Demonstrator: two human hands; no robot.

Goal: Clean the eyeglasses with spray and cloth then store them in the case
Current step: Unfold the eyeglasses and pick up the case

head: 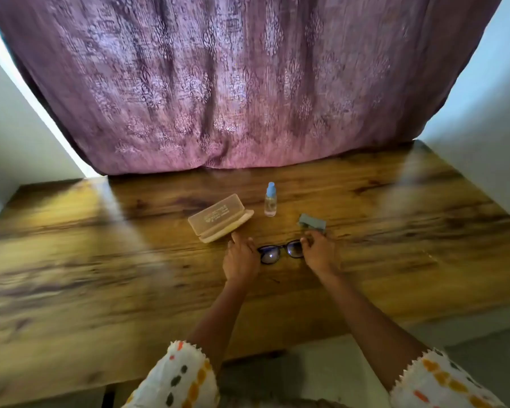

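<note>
Currently at the first step: taking hold of the glasses (280, 251); nothing shows spray or wiping done yet.

- Glasses lie on the wooden table (100, 260), between the two hands, dark frame, lenses catching light.
- Left hand (241, 256) is against the left lens end. Forefinger is stretched forward toward the case (220, 217), the other fingers curled under. Cannot tell whether they grip the frame (blurred).
- Right hand (318, 254) is at the right lens end, with thumb and a fingertip closed on the frame corner; reads as a pinch.
- Case lies open just behind the left hand.
- Spray bottle (270, 200) stands upright behind the glasses, cap on.
- Grey cloth (312, 222) sits folded just behind the right hand.

Judgement: the next move calls for lifting the glasses by the frame in one hand, off the lenses, which frees the other hand for the bottle.
</note>
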